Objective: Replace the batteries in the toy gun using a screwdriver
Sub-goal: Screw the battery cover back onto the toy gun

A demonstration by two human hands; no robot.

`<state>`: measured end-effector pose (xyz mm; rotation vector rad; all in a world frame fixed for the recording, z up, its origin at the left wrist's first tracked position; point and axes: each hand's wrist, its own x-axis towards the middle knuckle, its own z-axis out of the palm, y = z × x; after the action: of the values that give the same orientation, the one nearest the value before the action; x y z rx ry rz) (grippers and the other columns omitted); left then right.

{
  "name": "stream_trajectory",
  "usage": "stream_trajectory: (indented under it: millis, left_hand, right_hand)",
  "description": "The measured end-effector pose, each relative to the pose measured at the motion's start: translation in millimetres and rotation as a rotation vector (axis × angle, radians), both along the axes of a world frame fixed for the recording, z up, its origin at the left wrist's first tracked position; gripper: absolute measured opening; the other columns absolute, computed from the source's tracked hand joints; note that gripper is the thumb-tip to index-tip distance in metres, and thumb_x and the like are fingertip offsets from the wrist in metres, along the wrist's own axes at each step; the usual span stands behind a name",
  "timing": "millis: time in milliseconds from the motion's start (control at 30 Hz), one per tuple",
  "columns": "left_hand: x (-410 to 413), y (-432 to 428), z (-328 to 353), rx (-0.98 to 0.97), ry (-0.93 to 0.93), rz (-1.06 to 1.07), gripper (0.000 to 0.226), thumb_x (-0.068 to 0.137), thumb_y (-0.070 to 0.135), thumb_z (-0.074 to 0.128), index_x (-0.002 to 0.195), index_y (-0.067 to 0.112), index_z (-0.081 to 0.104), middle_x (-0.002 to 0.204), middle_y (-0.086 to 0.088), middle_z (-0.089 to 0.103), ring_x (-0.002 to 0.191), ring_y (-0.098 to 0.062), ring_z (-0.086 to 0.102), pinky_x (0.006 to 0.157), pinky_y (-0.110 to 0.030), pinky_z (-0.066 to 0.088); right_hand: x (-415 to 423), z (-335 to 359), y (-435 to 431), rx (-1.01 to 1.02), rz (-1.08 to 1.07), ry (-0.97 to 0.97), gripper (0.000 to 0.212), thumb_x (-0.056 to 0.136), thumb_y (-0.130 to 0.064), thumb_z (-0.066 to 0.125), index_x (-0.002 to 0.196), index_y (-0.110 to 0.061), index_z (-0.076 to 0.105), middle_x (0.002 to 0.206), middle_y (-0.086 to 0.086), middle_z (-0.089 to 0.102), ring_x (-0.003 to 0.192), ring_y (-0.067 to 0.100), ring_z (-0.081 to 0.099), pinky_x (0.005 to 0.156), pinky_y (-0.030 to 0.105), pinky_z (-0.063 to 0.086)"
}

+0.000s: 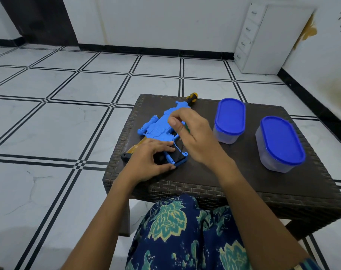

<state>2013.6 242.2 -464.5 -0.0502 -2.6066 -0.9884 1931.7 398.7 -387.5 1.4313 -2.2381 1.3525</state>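
One toy gun (158,129) near the left edge of the table (185,178)

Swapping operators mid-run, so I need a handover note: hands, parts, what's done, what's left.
Left hand: holds the toy gun by its grip, flat on the table.
Right hand: pinches a green-handled screwdriver, shaft pointing down at the grip.
Yellow-and-black screwdriver: lies at the table's far edge, beyond the gun.
Blue-lidded containers: lids on, to the right of the gun.
Done: unclear; I cannot tell whether the battery cover is off, and no batteries are in view.
Left: probably finish the screw, swap the batteries, refit the cover.
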Motion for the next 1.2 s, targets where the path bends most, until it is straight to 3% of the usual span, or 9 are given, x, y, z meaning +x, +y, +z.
stream_trajectory:
  millis: [200,367,533,633,733,833,933,1033,1200]
  left_hand:
    - [-0.7,-1.2,0.1,0.014,0.013,-0.001,0.049,0.062,0.037,0.088,0.107,0.024,0.073,0.121,0.014,0.065,0.113,-0.007,0.056,0.099,-0.031,0.044]
    - [-0.8,0.2,-5.2,-0.029,0.067,0.028,0.049,0.061,0.046,0.086,0.105,0.026,0.073,0.119,0.014,0.066,0.107,-0.009,0.057,0.094,-0.031,0.046]
    - [-0.9,4.0,-9.8,-0.085,0.090,0.067,0.051,0.065,0.064,0.072,0.104,0.032,0.070,0.121,0.022,0.062,0.110,-0.006,0.052,0.096,-0.044,0.042]
    - [-2.0,3.9,-10.4,-0.092,0.068,0.080,0.057,0.067,0.069,0.067,0.111,0.032,0.068,0.128,0.020,0.059,0.123,-0.004,0.048,0.105,-0.051,0.034]
    - [-1.9,4.2,-8.6,-0.080,0.066,0.067,0.061,0.067,0.068,0.067,0.113,0.029,0.069,0.129,0.017,0.059,0.125,-0.003,0.049,0.106,-0.045,0.036]
    - [-2.0,4.5,-8.4,-0.067,0.062,0.069,0.063,0.066,0.068,0.066,0.114,0.028,0.069,0.129,0.016,0.060,0.126,-0.004,0.048,0.108,-0.040,0.035]
    - [-2.2,4.4,-8.7,-0.073,0.043,0.072,0.064,0.065,0.070,0.066,0.115,0.029,0.069,0.130,0.017,0.059,0.127,-0.003,0.047,0.111,-0.031,0.030]
    - [-2.2,4.9,-6.4,-0.071,0.040,0.075,0.065,0.064,0.070,0.066,0.115,0.029,0.069,0.130,0.018,0.059,0.127,-0.001,0.046,0.108,-0.013,0.021]
    - [-3.0,3.9,-7.4,-0.070,0.041,0.074,0.065,0.064,0.069,0.067,0.114,0.028,0.070,0.128,0.016,0.061,0.126,-0.002,0.048,0.108,-0.030,0.035]
  right_hand:
    - [-0.3,-2.8,-0.3,-0.076,0.104,-0.325,0.030,0.099,-0.001,0.039,0.116,-0.015,0.060,0.117,0.001,0.059,0.107,0.012,0.061,0.088,0.034,0.057]
    - [-7.4,-10.1,-0.3,-0.159,-0.106,-0.289,0.016,0.097,-0.015,0.060,0.108,-0.010,0.069,0.098,0.009,0.062,0.074,0.016,0.071,0.068,0.043,0.061]
    - [-6.5,-7.1,-0.4,-0.051,0.045,-0.340,0.043,0.099,-0.003,0.041,0.139,-0.014,0.053,0.129,0.002,0.055,0.120,0.008,0.051,0.097,0.040,0.050]
    - [-7.1,-7.3,4.6,-0.022,0.060,-0.345,0.055,0.098,0.007,0.038,0.146,-0.020,0.042,0.139,0.001,0.047,0.123,0.008,0.054,0.099,0.035,0.051]
    - [-8.9,-10.7,7.6,-0.084,-0.046,-0.333,0.049,0.096,-0.003,0.057,0.137,-0.030,0.054,0.112,0.011,0.065,0.084,0.027,0.070,0.080,0.040,0.060]
    - [-11.8,-10.9,7.0,-0.089,-0.235,-0.195,0.031,0.083,-0.024,0.078,0.112,-0.028,0.068,0.077,0.007,0.068,0.053,0.027,0.061,0.055,0.040,0.056]
    - [-8.9,-5.4,6.4,-0.103,-0.254,-0.113,0.027,0.088,-0.031,0.073,0.111,-0.017,0.071,0.087,-0.006,0.070,0.066,0.011,0.063,0.062,0.035,0.056]
    - [-9.4,-2.7,10.4,-0.070,-0.146,-0.199,0.033,0.101,-0.020,0.051,0.132,-0.016,0.061,0.105,0.006,0.072,0.080,0.023,0.070,0.069,0.038,0.058]
    - [-9.3,-1.3,13.3,-0.185,-0.080,-0.349,0.028,0.092,-0.010,0.066,0.119,-0.016,0.069,0.095,-0.002,0.073,0.082,0.014,0.072,0.066,0.031,0.062]
